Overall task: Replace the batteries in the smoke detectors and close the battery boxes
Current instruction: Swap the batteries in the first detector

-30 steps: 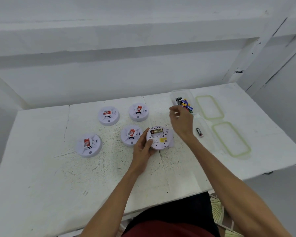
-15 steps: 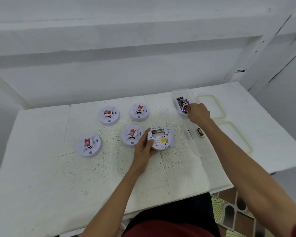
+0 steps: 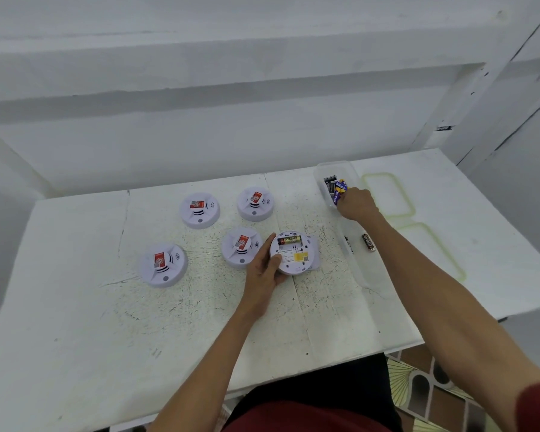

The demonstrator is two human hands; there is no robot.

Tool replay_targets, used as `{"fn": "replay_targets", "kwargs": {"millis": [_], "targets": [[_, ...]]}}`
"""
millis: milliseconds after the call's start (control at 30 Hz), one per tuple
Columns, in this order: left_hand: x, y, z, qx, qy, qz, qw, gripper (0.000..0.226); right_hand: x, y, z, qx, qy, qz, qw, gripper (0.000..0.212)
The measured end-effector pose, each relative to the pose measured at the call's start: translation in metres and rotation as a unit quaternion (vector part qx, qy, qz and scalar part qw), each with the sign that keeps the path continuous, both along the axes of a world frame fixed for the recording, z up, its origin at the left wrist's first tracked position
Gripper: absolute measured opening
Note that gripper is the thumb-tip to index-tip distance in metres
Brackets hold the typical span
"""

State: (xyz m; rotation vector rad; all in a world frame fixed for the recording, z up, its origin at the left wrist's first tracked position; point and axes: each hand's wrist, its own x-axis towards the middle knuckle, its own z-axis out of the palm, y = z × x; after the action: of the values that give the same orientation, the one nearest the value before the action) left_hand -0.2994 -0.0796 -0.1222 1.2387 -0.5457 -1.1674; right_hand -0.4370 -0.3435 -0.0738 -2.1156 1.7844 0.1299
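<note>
An upturned white smoke detector (image 3: 293,255) lies mid-table with its battery bay open and one gold-and-black battery (image 3: 289,240) in it. My left hand (image 3: 264,269) grips its left edge, thumb on top. My right hand (image 3: 357,203) reaches into a clear battery box (image 3: 321,173) at the back right, fingertips among several purple and black batteries (image 3: 335,188). Its fingertips are hidden, so a hold on a battery cannot be made out.
Several more smoke detectors sit face up: (image 3: 200,210), (image 3: 255,203), (image 3: 240,247), (image 3: 163,265). A second clear box (image 3: 360,275) holds a loose battery (image 3: 368,242). Two green-rimmed lids (image 3: 387,194), (image 3: 434,247) lie at the right. The table edge (image 3: 293,378) is near my body.
My right hand swung from above the detector to the battery box and now dips deeper among the batteries. My left hand stays on the detector.
</note>
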Motion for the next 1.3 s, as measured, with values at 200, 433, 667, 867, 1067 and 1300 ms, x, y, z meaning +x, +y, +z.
{"fn": "replay_targets", "kwargs": {"millis": [200, 433, 667, 867, 1067, 1300], "targets": [[0.000, 0.000, -0.001, 0.000, -0.002, 0.002, 1.000, 0.041, 0.007, -0.004, 0.005, 0.004, -0.001, -0.022, 1.000, 0.032], [0.001, 0.000, -0.002, 0.004, -0.006, 0.001, 1.000, 0.043, 0.006, -0.013, -0.002, 0.003, -0.018, -0.026, 0.999, 0.032], [0.000, 0.000, 0.000, 0.006, 0.005, 0.005, 1.000, 0.040, 0.008, -0.014, 0.000, -0.003, 0.005, 0.001, 1.000, 0.031], [0.000, -0.001, 0.002, 0.006, 0.010, 0.008, 1.000, 0.039, 0.002, -0.011, 0.001, -0.028, -0.017, 0.014, 0.999, 0.028], [0.001, -0.003, -0.001, -0.001, 0.009, 0.008, 1.000, 0.040, -0.004, 0.008, 0.025, -0.084, -0.086, -0.033, 0.992, 0.018], [0.001, -0.002, 0.000, -0.003, -0.007, 0.004, 1.000, 0.040, 0.005, 0.050, 0.048, -0.157, -0.215, -0.017, 0.964, 0.032]]}}
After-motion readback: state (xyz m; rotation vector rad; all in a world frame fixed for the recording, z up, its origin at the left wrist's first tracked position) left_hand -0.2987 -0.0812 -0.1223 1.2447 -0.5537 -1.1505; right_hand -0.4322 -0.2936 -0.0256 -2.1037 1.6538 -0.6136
